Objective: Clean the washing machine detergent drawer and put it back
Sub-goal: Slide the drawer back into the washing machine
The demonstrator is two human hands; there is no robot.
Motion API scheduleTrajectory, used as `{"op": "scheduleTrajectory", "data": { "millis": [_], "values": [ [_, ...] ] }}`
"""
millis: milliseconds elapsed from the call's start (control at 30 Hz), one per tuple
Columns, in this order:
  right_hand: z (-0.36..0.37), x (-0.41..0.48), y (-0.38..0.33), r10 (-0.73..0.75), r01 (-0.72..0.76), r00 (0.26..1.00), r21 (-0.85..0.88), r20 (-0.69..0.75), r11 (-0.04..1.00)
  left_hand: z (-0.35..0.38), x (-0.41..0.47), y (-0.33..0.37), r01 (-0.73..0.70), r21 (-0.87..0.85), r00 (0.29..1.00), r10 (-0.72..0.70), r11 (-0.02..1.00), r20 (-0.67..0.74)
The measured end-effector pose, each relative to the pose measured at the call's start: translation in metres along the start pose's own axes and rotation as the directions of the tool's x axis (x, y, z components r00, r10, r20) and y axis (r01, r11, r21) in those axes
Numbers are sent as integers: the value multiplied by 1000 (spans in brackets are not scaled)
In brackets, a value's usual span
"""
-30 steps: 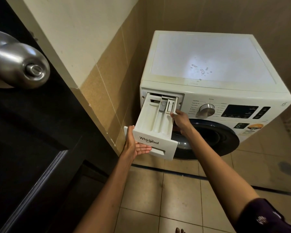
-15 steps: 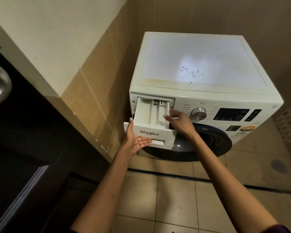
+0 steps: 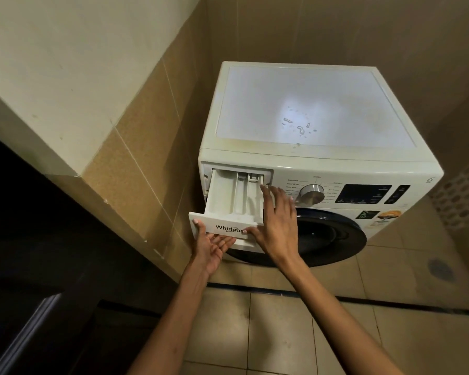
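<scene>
Upper-left slot of white front-loading washing machine (image 3: 309, 158): white plastic detergent drawer (image 3: 229, 196) sits about half inserted, compartments look clean. Left hand (image 3: 213, 246) cradles front panel from below, fingers (image 3: 225, 240) loose. Right hand (image 3: 278, 220) lies flat along drawer's side, gripping nothing. Remaining, likely: push home.
</scene>
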State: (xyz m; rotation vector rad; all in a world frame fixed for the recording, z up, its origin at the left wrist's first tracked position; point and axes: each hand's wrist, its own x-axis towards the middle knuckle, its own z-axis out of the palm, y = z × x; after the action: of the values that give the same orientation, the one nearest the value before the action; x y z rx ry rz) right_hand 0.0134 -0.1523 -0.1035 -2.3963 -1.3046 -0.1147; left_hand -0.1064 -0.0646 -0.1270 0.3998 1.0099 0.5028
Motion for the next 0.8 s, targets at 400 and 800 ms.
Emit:
{"op": "scheduleTrajectory", "data": {
  "millis": [400, 800],
  "values": [
    [11, 89, 16, 50, -52, 998, -115, -25, 992, 63, 56, 46, 13, -94, 1000, -12, 996, 10],
    [3, 150, 36, -192, 144, 950, 199, 247, 969, 87, 81, 62, 10, -109, 1000, -12, 994, -23]
  ]
}}
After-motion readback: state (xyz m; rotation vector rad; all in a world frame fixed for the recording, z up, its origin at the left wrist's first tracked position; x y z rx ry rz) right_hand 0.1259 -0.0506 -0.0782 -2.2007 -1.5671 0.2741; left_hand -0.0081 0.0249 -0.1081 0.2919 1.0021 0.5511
